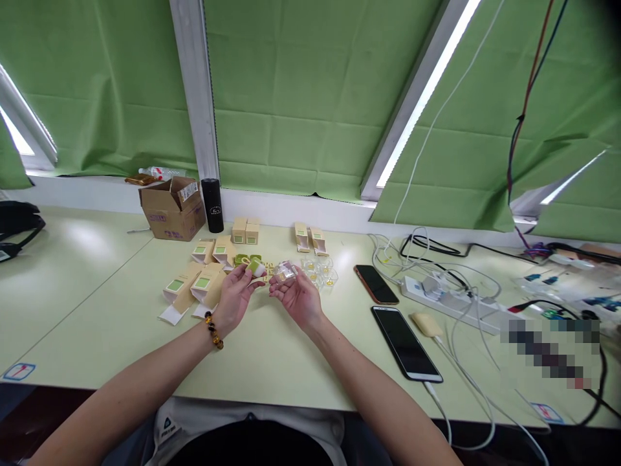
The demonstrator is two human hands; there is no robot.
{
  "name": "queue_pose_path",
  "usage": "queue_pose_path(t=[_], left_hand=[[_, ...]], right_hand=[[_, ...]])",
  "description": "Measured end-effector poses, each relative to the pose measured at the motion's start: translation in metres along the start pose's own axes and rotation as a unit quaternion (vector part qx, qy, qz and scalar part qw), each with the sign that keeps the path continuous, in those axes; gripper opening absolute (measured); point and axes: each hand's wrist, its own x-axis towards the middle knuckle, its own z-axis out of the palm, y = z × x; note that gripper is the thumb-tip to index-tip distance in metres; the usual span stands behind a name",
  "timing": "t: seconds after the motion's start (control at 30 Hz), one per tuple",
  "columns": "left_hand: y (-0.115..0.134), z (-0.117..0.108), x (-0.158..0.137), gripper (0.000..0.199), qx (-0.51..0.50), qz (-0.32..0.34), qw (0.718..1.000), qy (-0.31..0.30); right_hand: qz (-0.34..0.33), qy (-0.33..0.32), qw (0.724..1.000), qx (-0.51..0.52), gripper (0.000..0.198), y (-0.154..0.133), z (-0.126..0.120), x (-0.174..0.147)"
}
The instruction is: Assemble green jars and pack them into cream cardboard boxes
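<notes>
My left hand (233,301) pinches a small green-and-white piece (255,267) with a pale strip hanging off it; its exact kind is unclear. Beside it, my right hand (301,303) is turned palm up, with the fingers curled round a small clear container (285,272) with something pinkish and gold in it. Several clear containers (326,275) stand just right of that hand. Small gold-coloured pieces (268,266) lie on the table behind the hands, next to flat green pieces (240,259). Opened kraft-paper boxes (180,288) with green labels lie left of my left hand.
Two closed kraft boxes (245,232) and two more boxes (310,239) stand farther back. A cardboard carton (173,210) and a black cylinder (212,206) are by the wall. To the right lie two phones (406,343), a power strip (456,307) and tangled cables.
</notes>
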Motion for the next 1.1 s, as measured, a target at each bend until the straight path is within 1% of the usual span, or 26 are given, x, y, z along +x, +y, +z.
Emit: queue_pose_path(t=[0.27,0.4,0.5,0.6,0.67,0.73,0.83,0.97,1.1], left_hand=[[0.001,0.002,0.000,0.027,0.005,0.002,1.000,0.000],[0.001,0.002,0.001,0.029,0.014,0.004,1.000,0.006],[0.000,0.001,0.001,0.033,0.027,0.000,0.999,0.017],[-0.001,0.000,0.001,0.036,0.033,-0.001,0.999,0.021],[0.000,0.000,0.001,0.035,0.037,0.000,0.999,0.021],[0.000,0.001,0.000,0.032,0.039,0.005,0.999,0.019],[0.002,0.002,-0.001,0.032,0.051,0.018,0.998,0.011],[0.003,0.005,-0.003,0.034,0.065,0.024,0.998,0.003],[0.003,0.008,-0.005,0.035,0.072,0.019,0.997,-0.002]], right_hand=[[-0.003,0.018,0.999,-0.047,0.052,-0.002,0.000,0.000],[-0.012,0.012,0.999,-0.043,0.048,-0.004,0.002,-0.002],[-0.029,0.024,0.998,-0.044,0.045,-0.004,0.003,-0.003],[-0.059,0.039,0.995,-0.067,0.054,-0.003,0.004,-0.005],[-0.086,0.045,0.989,-0.109,0.061,-0.001,0.004,-0.006],[-0.117,0.059,0.977,-0.170,0.063,0.002,0.005,-0.006],[-0.154,0.086,0.953,-0.246,0.058,0.006,0.007,-0.007],[-0.182,0.090,0.934,-0.295,0.046,0.012,0.010,-0.008],[-0.197,0.085,0.925,-0.315,0.046,0.017,0.011,-0.009]])
